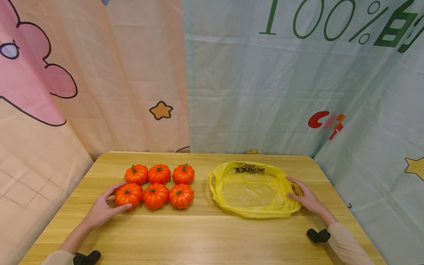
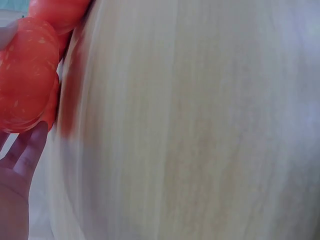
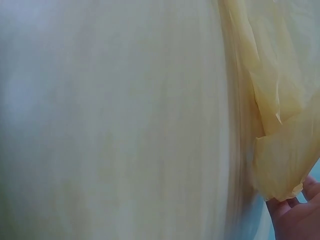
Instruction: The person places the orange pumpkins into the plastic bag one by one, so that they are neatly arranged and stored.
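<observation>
Several small orange pumpkins with green stems stand in two rows of three on the left of the table. My left hand (image 1: 103, 209) grips the front-left pumpkin (image 1: 129, 195), thumb at its near side and fingers round its far left side. In the left wrist view that pumpkin (image 2: 25, 75) fills the upper left corner, with fingers (image 2: 31, 152) against it. To the right lies a yellow plastic bag (image 1: 228, 211), its mouth spread wide and facing up. My right hand (image 1: 306, 198) pinches the bag's right rim, thumb inside; the bag's folds (image 3: 285, 160) hide some fingertips in the right wrist view.
The wooden table (image 1: 198, 239) has a back edge close to hanging printed curtains (image 1: 248, 92), which also close in both sides. A black wrist strap piece (image 1: 318, 235) sits on the right forearm, another (image 1: 87, 257) on the left.
</observation>
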